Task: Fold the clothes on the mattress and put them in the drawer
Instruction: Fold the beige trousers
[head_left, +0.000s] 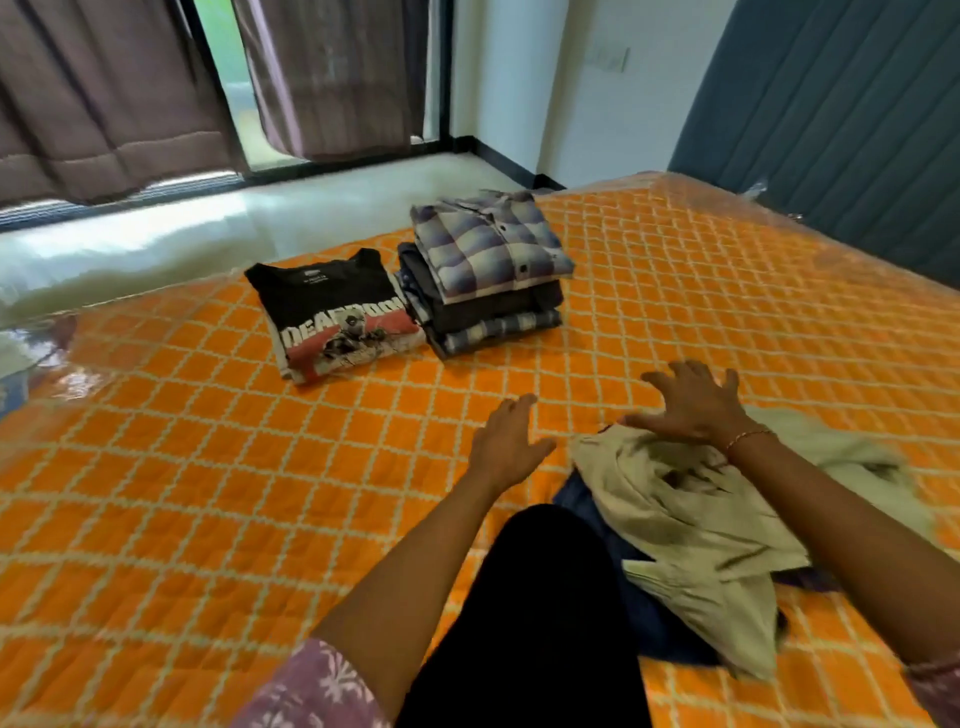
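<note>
folded stack: the plaid shirt (491, 244) is sitting on top of a pile of folded dark and checked garments (488, 317) at the far side of the mattress (182, 467), likely parked out of the working area until the drawer trip (no drawer is showing in this view).
black tee: the black printed t-shirt (337, 317) is lying folded flat just beside the stack on its left, touching or nearly touching it, probably starting a second pile.
unfolded pile: the pale green garment (691, 514) is lying crumpled close to the person, on top of a dark blue piece (576, 493); these are looking like the ones left to fold.
right hand: the right hand (685, 400) is hovering palm down over the far edge of the pale green garment with fingers spread and straight, gripping nothing; contact with the cloth is hard to tell (motion blur).
left hand: the left hand (506, 441) is reaching forward over bare mattress just left of the pile, fingers relaxed and empty.
arms: both forearms are extending forward from the near edge, the right wrist wearing a thin bracelet (748, 436).
stage: judging as mid-task, folding partly done and nothing stowed.
</note>
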